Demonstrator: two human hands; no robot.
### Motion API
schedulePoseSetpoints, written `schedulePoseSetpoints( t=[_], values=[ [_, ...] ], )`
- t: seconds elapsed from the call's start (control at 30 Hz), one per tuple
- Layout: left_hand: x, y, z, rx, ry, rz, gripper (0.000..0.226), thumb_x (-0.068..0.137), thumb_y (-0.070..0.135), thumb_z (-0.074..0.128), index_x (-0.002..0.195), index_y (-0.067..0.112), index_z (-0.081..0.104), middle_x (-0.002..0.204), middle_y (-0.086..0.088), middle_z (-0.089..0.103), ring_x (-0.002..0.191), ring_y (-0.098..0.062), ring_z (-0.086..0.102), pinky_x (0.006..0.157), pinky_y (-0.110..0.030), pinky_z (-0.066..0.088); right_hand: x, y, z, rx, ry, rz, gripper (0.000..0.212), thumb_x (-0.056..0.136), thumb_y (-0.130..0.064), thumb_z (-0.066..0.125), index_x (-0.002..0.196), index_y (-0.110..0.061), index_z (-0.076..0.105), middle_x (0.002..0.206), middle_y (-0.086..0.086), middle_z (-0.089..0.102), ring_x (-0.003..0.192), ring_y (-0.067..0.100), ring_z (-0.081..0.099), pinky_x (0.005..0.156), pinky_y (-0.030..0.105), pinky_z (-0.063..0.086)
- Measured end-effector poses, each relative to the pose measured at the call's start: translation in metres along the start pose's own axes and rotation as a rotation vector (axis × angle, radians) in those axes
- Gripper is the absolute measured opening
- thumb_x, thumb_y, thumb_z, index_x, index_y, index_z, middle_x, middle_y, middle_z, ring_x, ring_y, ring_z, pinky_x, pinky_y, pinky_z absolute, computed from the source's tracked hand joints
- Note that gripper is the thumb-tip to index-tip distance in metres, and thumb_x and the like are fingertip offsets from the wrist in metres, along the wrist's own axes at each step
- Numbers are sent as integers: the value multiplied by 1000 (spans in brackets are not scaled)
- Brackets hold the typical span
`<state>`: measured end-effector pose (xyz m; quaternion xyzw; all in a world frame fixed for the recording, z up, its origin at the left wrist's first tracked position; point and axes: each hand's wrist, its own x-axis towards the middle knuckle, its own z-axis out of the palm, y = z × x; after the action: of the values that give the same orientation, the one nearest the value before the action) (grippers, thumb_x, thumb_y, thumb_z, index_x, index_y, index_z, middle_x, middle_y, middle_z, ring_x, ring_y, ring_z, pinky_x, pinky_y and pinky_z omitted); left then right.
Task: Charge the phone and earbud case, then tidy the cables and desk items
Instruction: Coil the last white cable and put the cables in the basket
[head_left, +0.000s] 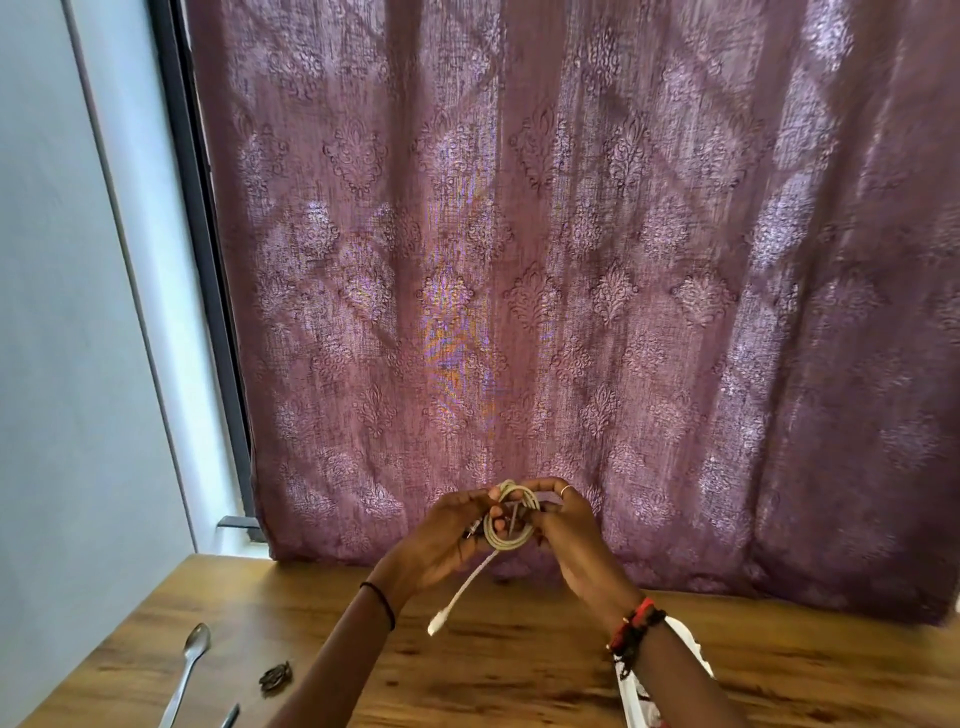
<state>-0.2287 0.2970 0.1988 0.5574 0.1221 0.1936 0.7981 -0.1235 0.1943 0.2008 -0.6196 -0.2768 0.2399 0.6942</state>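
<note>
Both hands clamp the coiled white cable (511, 543): the left hand (441, 540) and the right hand (571, 540) curl their fingers round opposite sides of its loops, raised above the desk's (519, 670) far edge, before the curtain (571, 260). One loose end hangs between the wrists. A spoon (195, 647) lies near the front-left corner.

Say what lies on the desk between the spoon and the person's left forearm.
In the head view, a small dark crumpled object and a thin dark tip lie on the desk between the spoon and the left forearm.
</note>
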Motion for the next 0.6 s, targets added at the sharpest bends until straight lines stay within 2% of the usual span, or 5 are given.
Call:
schedulePoseSetpoints(
  t=[0.13,0.27,0.43,0.5,0.6],
  values=[
    [0,-1,-3,212,-16,29,26,82,24,58,98,9,72,93,-6,70,83,-15,62,80,-29,53,7,-7,-7,210,-94,360,34,83,11,44,101,-15,59,72,5,64,58,15,56,46,20,37],
    [-1,-3,-4,302,-52,75,24,82,28,56,91,19,76,85,-6,64,81,-15,56,78,-26,46,11,-9,-17,220,-165,464,38,83,9,42,99,-23,57,63,2,61,48,12,50,40,15,32],
    [3,-5,-5,272,4,58,22,89,23,55,88,18,76,84,-9,55,79,-16,50,77,-25,48,3,-8,-24,270,-321,286,48,81,16,50,109,-21,58,66,5,65,46,9,52,38,18,36],
    [6,-5,-4,289,31,89,26,93,19,51,85,17,76,84,-11,54,78,-18,50,76,-25,47,1,-6,-24,280,-339,163,41,79,16,55,104,-17,60,74,4,67,52,7,55,41,16,39],
    [8,-1,-3,333,49,117,25,96,13,47,83,9,69,62,3,56,58,-6,50,61,-15,46,-1,-2,-27,214,-356,11,24,78,7,63,91,-13,64,87,-1,67,64,7,55,47,16,40]
  ],
)
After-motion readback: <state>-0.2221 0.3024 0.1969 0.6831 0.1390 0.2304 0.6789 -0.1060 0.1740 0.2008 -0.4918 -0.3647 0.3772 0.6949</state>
